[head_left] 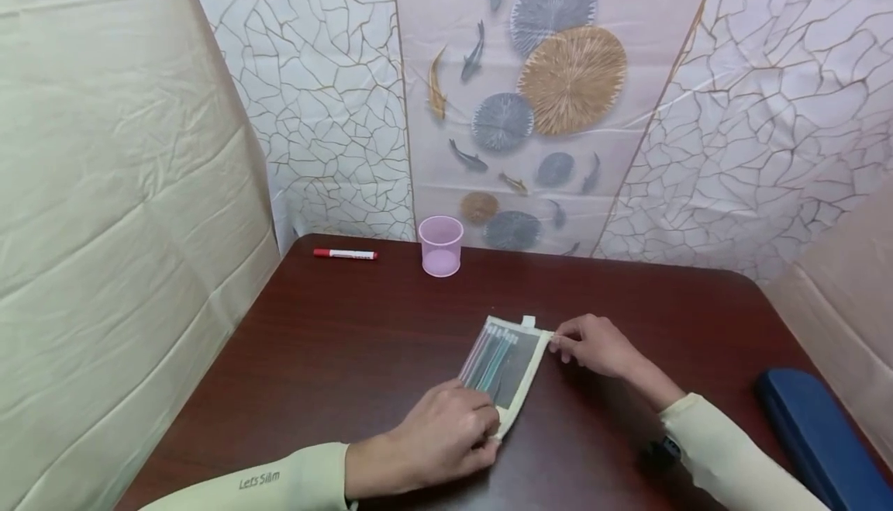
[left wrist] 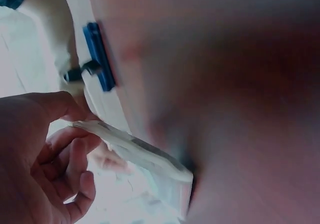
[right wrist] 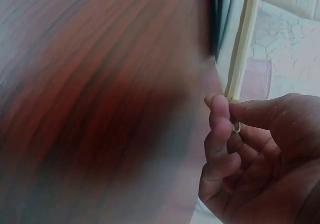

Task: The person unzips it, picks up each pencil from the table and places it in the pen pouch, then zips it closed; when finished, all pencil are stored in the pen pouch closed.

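A flat see-through pouch (head_left: 519,375) with cream edging is tilted a little above the dark table, a small white tab at its far end. Several slender pink and teal sticks (head_left: 492,360) with pale tops show through its window. My left hand (head_left: 446,433) grips the near end, thumb and forefinger pinching the cream edge (left wrist: 150,156) in the left wrist view. At the far right corner, my right hand (head_left: 596,344) pinches the tip of the edging between thumb and forefinger. A small loop (right wrist: 236,128) pokes out below those fingertips in the right wrist view.
A pink translucent cup (head_left: 441,247) stands at the back of the table (head_left: 314,356). Left of it lies a red-and-white marker (head_left: 345,254). A long dark blue case (head_left: 819,433) sits along the right edge. Fabric walls rise at the back and both sides.
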{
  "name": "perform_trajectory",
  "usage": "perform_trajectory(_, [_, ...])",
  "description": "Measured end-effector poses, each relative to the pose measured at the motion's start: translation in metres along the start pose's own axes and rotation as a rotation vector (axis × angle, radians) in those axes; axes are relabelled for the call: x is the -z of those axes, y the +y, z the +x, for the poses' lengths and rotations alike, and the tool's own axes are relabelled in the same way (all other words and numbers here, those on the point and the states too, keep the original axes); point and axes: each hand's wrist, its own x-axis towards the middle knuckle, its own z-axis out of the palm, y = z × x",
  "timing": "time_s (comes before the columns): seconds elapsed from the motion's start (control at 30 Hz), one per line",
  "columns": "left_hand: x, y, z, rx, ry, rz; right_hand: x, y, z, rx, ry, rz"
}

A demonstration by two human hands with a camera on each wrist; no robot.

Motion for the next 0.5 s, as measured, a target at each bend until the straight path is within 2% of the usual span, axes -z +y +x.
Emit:
perform_trajectory(0.1, [-0.004, -0.013, 0.0, 0.061, -0.054, 0.024, 0.003, 0.008, -0.005, -0.04, -0.001, -0.015])
perform_trajectory(0.2, [-0.008, -0.031, 0.0, 0.152, -0.12, 0.024, 0.006, 0.015, -0.007, -0.063, 0.001, -0.047])
perform_trajectory(0.27, [-0.012, -0.047, 0.001, 0.222, -0.15, -0.008, 0.006, 0.019, -0.009, -0.085, 0.001, -0.055])
perform_trajectory(0.37, [-0.019, -0.075, 0.004, 0.311, -0.161, -0.086, 0.006, 0.021, -0.011, -0.136, -0.008, -0.047])
perform_trajectory(0.5, [-0.034, -0.112, 0.009, 0.389, -0.172, -0.158, 0.001, 0.02, -0.014, -0.153, -0.02, -0.021])
